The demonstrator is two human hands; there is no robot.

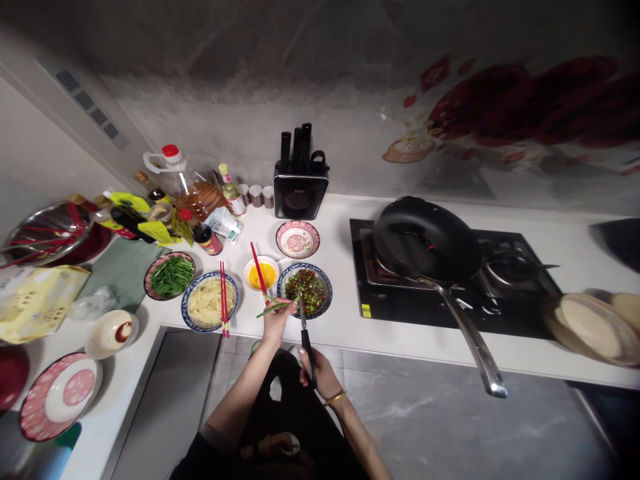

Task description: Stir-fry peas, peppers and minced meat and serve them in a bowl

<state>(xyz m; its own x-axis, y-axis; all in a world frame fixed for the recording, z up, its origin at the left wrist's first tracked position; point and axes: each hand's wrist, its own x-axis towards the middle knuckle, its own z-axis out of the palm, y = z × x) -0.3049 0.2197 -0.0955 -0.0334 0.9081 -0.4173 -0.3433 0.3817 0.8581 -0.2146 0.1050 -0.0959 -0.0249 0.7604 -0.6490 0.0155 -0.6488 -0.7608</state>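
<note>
Left hand (274,325) pinches a green stalk (273,308) at the chopped-veg bowl (305,291) rim, so cuttings drop in. Right hand (320,373) is closed on scissors (306,337), blades up toward the stalk. Egg bowl (261,273) left of it, pan (425,240) right.

The person is wearing dark clothing, both forearms bare, and a thin gold bangle (334,398) is circling the right wrist.
</note>
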